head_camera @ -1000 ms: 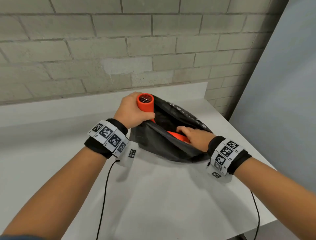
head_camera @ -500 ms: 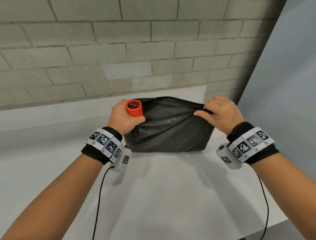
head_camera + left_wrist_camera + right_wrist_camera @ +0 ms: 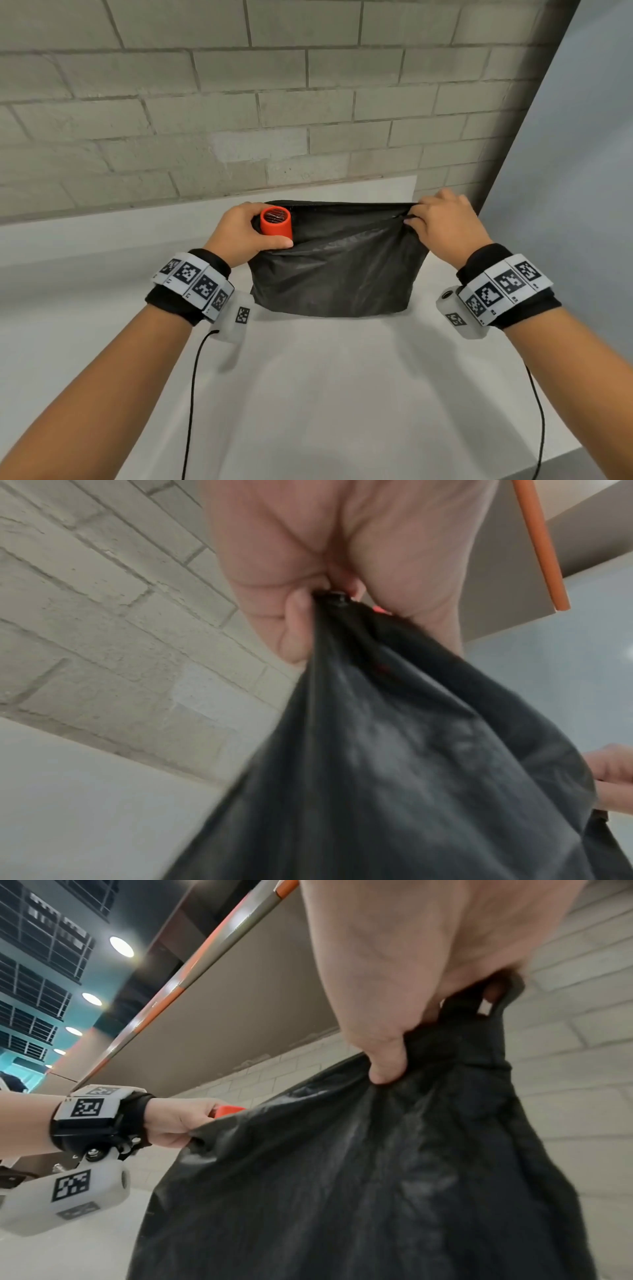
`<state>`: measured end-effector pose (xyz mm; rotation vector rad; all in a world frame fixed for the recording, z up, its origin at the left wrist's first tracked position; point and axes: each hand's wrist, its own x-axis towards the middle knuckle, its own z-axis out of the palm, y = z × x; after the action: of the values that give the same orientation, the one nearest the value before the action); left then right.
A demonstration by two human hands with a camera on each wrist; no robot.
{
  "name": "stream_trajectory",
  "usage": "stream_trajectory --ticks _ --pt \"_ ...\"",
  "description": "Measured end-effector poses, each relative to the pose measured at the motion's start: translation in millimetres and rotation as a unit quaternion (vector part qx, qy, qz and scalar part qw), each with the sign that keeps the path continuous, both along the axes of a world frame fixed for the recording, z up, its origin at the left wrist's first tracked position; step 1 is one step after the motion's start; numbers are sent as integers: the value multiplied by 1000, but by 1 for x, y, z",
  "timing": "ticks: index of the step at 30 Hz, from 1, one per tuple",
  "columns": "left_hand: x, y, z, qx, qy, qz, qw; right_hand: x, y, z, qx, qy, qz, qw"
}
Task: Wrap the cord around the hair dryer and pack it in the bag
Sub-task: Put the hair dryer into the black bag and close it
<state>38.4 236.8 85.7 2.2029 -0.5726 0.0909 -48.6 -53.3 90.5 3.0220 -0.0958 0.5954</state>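
A black fabric bag (image 3: 335,274) stands upright on the white table (image 3: 325,394), stretched between both hands. An orange hair dryer (image 3: 275,222) pokes its round end out of the bag's left top corner; the rest of it and its cord are hidden inside. My left hand (image 3: 245,233) grips that end together with the bag's left corner (image 3: 337,607). My right hand (image 3: 442,222) pinches the bag's right top corner (image 3: 472,1031) and holds it taut. In the right wrist view the left hand (image 3: 178,1123) and a bit of the orange dryer (image 3: 227,1111) show beyond the bag (image 3: 359,1191).
A grey brick wall (image 3: 239,102) rises just behind the table. A pale blue panel (image 3: 582,171) stands at the right, past the table's right edge. Thin black wrist-camera cables (image 3: 191,394) hang from both wrists over the near table.
My right hand came out of the open bag and took hold of its right top corner. The bag went from lying open and slanted to standing upright and stretched flat.
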Motion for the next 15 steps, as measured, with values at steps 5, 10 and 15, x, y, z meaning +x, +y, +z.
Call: stream_trajectory --ticks 5,10,15 --pt "4 16 15 24 37 -112 993 5 -6 11 28 -72 -34 996" --pt "9 20 5 9 -57 -80 995 6 -11 15 93 -85 7 992" --pt "15 23 -6 4 -171 -54 984 -4 -10 8 118 -78 57 988"
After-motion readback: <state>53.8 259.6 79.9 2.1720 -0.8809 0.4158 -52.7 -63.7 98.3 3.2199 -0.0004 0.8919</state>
